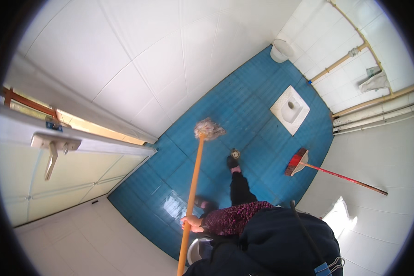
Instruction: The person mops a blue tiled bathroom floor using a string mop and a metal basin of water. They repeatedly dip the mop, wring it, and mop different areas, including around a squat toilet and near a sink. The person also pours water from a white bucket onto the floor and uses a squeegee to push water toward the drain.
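Observation:
My right hand (194, 224) is closed around the long wooden handle of a mop (194, 184). The arm, in a dark purple patterned sleeve, reaches across in front of my body. The handle slants from the lower edge up to a pale, stringy mop head (208, 129), which rests on the blue tiled floor (248, 110). My left hand does not show. Just below the gripping hand, part of a white bucket (194, 250) shows, partly covered by my dark clothing. One dark shoe (232, 162) stands beside a round floor drain (235, 153).
A white squat toilet (290, 110) is set in the floor at right. A red broom (297, 162) leans its handle toward the right wall. In the far corner stands a white bucket (281, 50), near wall pipes (338, 65). A door with a lever handle (53, 154) is at left.

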`<state>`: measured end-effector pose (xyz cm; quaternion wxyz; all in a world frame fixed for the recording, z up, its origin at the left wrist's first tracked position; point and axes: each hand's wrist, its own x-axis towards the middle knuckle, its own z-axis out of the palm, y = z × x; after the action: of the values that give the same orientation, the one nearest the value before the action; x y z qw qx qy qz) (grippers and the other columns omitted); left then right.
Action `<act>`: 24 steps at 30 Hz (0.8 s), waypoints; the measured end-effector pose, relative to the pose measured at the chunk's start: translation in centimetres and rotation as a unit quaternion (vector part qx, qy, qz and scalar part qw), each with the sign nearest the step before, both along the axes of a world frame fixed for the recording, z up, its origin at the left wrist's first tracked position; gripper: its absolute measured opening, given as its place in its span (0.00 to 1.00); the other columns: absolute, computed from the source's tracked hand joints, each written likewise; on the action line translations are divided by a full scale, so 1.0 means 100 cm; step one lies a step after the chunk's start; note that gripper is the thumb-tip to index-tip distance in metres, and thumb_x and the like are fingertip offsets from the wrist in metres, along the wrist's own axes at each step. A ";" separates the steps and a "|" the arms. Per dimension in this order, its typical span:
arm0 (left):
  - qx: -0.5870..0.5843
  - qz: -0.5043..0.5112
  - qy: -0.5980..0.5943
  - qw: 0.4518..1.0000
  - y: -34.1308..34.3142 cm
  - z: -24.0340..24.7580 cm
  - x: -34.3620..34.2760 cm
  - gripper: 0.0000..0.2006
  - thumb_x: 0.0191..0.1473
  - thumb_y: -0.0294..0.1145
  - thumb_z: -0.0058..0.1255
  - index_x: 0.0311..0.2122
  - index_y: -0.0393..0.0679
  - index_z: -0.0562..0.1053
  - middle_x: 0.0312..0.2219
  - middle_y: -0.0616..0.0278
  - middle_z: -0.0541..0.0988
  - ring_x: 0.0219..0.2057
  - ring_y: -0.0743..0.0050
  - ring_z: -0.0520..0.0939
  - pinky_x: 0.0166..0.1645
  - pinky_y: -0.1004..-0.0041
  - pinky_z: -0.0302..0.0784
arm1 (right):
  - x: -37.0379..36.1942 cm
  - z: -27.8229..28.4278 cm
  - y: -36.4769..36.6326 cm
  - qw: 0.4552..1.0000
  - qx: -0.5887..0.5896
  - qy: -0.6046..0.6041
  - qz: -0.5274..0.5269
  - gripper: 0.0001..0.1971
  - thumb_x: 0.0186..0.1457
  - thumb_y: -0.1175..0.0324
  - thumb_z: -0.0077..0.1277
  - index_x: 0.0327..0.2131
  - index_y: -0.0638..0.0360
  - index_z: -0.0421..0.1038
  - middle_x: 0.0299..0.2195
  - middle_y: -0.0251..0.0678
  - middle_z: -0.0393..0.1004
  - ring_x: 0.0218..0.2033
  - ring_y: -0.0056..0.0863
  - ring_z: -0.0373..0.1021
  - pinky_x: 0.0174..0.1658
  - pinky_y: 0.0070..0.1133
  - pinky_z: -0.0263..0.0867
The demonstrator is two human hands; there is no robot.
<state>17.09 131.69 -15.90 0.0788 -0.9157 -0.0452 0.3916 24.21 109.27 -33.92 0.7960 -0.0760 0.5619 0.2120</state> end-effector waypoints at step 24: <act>0.044 -0.207 -0.027 0.977 -0.592 0.029 0.159 0.10 0.45 0.38 0.49 0.30 0.48 0.63 0.18 0.54 0.73 0.22 0.48 0.75 0.26 0.53 0.66 | 0.143 -0.113 -0.614 0.960 -0.067 -0.154 -0.224 0.09 0.44 0.73 0.53 0.27 0.66 0.64 0.21 0.39 0.66 0.23 0.31 0.68 0.28 0.32 0.70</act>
<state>32.97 72.48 -12.97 0.1975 -0.9110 0.1257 0.3396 38.48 47.82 -45.25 0.8929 -0.0330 0.4483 -0.0241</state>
